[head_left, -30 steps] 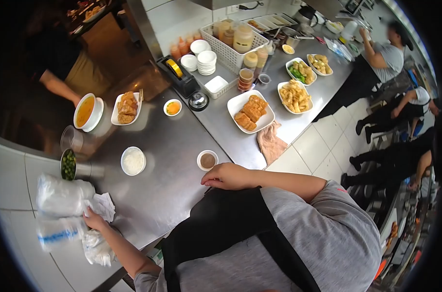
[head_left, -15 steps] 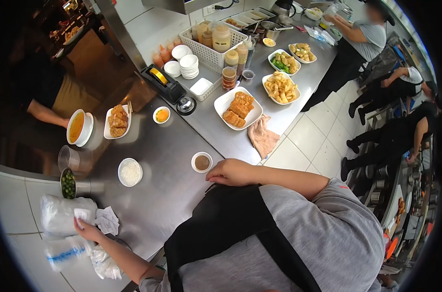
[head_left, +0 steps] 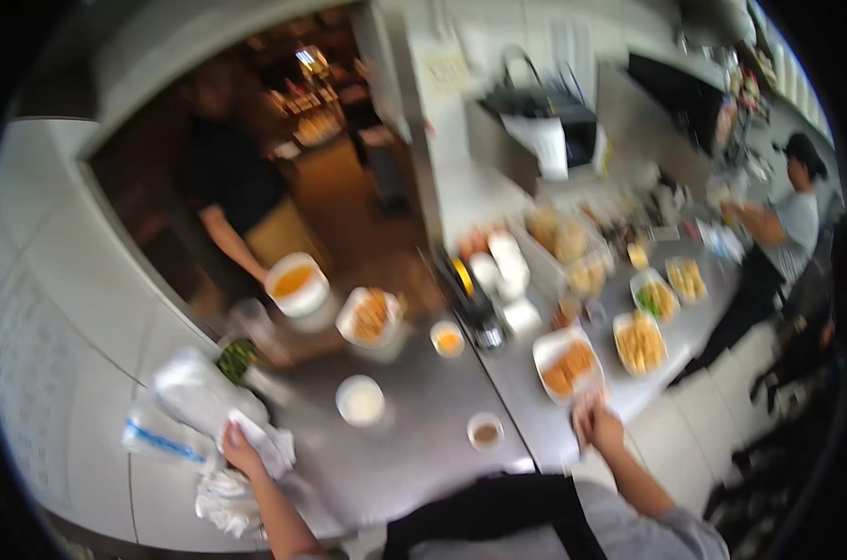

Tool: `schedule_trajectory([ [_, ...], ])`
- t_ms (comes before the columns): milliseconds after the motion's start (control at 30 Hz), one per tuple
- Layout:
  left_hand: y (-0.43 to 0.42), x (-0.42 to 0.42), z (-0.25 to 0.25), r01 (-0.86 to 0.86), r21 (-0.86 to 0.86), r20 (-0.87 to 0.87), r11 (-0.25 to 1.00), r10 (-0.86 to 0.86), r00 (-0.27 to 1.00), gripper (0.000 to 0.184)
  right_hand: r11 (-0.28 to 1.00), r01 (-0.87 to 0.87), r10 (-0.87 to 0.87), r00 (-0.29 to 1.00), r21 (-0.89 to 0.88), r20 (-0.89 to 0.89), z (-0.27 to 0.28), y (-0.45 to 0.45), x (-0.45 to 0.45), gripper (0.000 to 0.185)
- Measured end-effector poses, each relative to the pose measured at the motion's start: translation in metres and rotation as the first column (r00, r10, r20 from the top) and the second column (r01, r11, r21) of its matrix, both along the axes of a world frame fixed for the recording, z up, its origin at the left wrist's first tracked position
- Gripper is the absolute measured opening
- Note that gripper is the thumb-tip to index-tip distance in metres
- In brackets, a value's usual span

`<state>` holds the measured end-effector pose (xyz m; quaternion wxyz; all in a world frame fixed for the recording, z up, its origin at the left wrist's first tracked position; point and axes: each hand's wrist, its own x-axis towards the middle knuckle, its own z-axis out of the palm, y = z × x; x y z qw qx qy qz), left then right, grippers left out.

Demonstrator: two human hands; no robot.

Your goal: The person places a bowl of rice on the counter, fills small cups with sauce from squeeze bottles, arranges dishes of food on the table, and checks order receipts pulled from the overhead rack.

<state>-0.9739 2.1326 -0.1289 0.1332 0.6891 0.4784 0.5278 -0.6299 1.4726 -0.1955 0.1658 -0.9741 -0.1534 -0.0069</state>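
My left hand (head_left: 242,451) is closed on a white paper slip (head_left: 246,422), beside wrapped white plastic packs (head_left: 198,392). My right hand (head_left: 599,425) is at the counter's front edge, just below a white plate (head_left: 547,347) of golden fried pieces (head_left: 570,367). Blur smears its fingers, and I cannot make out whether the pinkish cloth there is in its grip. Left of that hand stands a small bowl of brown sauce (head_left: 485,432). A white bowl of rice (head_left: 361,401) sits between my hands.
Across the counter a person's hand (head_left: 263,276) is at a soup bowl (head_left: 296,285). Nearby are another fried dish (head_left: 370,317), an egg-yellow cup (head_left: 448,339) and a tape dispenser (head_left: 464,289). Fries (head_left: 640,343) stand at right; a co-worker (head_left: 787,219) works beyond.
My view has swung up and leftward, showing more of the doorway and wall. My right hand has moved from beside the sauce bowl to the fried plate's near edge. My left hand keeps the slip.
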Motion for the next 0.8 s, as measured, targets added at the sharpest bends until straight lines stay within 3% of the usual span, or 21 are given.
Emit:
schedule_trajectory([
  [67, -0.019, 0.009, 0.005, -0.032, -0.003, 0.018, 0.999, 0.032, 0.999, 0.033, 0.997, -0.075, 0.072, 0.977, 0.007, 0.203, -0.001, 0.010, 0.006, 0.040],
  [100, -0.029, 0.010, 0.005, -0.032, -0.006, 0.010, 0.999, 0.032, 0.999, 0.035, 1.000, -0.019, 0.015, 0.988, 0.025, 0.156, 0.006, 0.016, 0.008, 0.033],
  [233, -0.033, 0.004, -0.009, -0.004, 0.010, 0.032, 1.000, 0.004, 0.999, 0.031, 1.000, -0.006, 0.010, 0.989, -0.028, 0.146, 0.017, 0.020, 0.014, 0.040],
  [300, -0.034, -0.001, -0.011, -0.043, -0.134, 0.080, 0.990, 0.054, 0.995, 0.024, 1.000, 0.005, -0.003, 0.986, -0.009, 0.165, 0.019, 0.022, 0.011, 0.040],
  [367, -0.024, -0.006, -0.041, -0.070, -0.090, 0.090, 0.993, 0.078, 0.993, 0.022, 0.999, 0.024, -0.027, 0.987, 0.023, 0.158, 0.021, 0.022, 0.008, 0.039],
  [433, -0.027, -0.008, -0.067, -0.120, -0.180, -0.038, 0.976, 0.115, 0.993, 0.021, 0.999, 0.021, -0.028, 0.981, 0.037, 0.192, 0.014, 0.020, 0.009, 0.038],
  [467, -0.021, -0.009, -0.087, -0.022, -0.252, -0.002, 0.967, 0.022, 1.000, 0.019, 0.999, 0.013, -0.024, 0.974, 0.049, 0.224, 0.011, 0.020, 0.010, 0.038],
  [500, -0.029, -0.004, -0.088, -0.032, -0.240, -0.004, 0.970, 0.032, 0.999, 0.017, 0.999, 0.012, -0.023, 0.975, 0.052, 0.222, 0.010, 0.019, 0.009, 0.038],
  [600, -0.050, 0.011, -0.052, -0.053, -0.257, 0.061, 0.965, 0.071, 0.996, 0.019, 0.999, 0.014, -0.022, 0.982, 0.046, 0.188, 0.014, 0.020, 0.009, 0.036],
  [667, -0.039, 0.010, -0.049, -0.013, -0.071, 0.008, 0.997, 0.014, 1.000, 0.023, 0.999, 0.004, -0.013, 0.979, 0.046, 0.204, 0.016, 0.020, 0.008, 0.036],
  [800, -0.058, 0.021, 0.007, 0.038, -0.032, 0.145, 0.999, -0.033, 0.989, 0.029, 0.996, -0.004, -0.019, 0.970, 0.094, 0.244, 0.018, 0.022, 0.009, 0.036],
])
